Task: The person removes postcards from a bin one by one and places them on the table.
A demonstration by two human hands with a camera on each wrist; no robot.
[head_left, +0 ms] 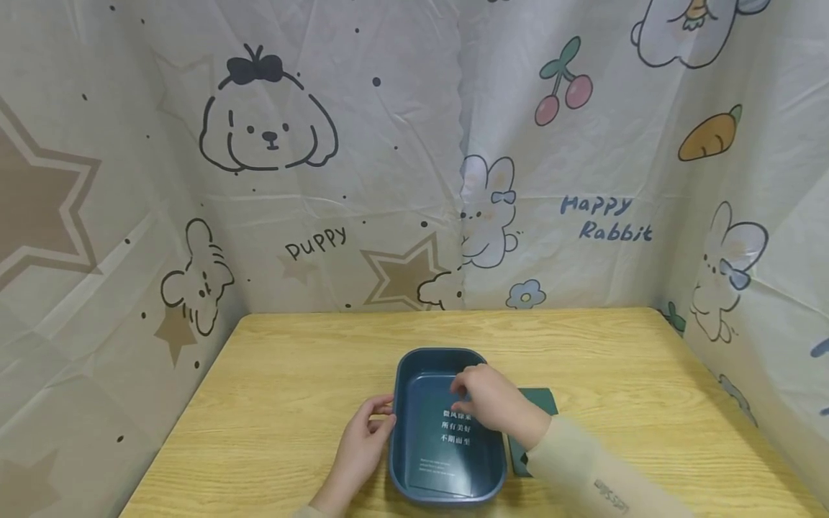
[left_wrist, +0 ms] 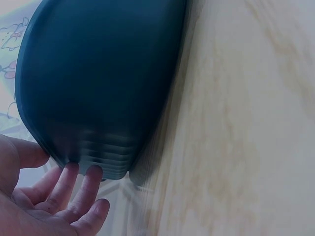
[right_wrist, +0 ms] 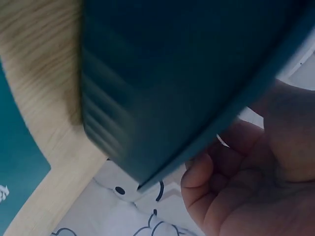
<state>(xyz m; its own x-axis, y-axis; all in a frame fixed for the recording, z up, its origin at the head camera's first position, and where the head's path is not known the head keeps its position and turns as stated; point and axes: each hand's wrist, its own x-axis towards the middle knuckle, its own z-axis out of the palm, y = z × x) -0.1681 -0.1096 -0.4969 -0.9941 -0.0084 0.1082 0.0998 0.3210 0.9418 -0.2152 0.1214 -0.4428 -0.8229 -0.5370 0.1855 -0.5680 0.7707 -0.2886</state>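
Note:
A deep, dark blue-green plastic tray (head_left: 449,496) with rounded corners stands on the table. Flat inside it lies a dark green card (head_left: 430,446) printed with white Chinese characters and small lines of text. My left hand (head_left: 364,442) pinches the tray's left rim; in the left wrist view its fingertips (left_wrist: 92,172) touch the ribbed outer wall, thumb at the rim. Over the tray's right half hovers my right hand (head_left: 495,403), fingers loosely bent above the card, with nothing visible between them. The right wrist view shows those curled fingers (right_wrist: 199,172) beyond the tray's rim.
A second flat green piece (head_left: 540,398) lies on the wooden table (head_left: 291,417) right of the tray, partly covered by my right forearm. Cloth curtains (head_left: 388,108) with cartoon animals enclose the table at the back and both sides.

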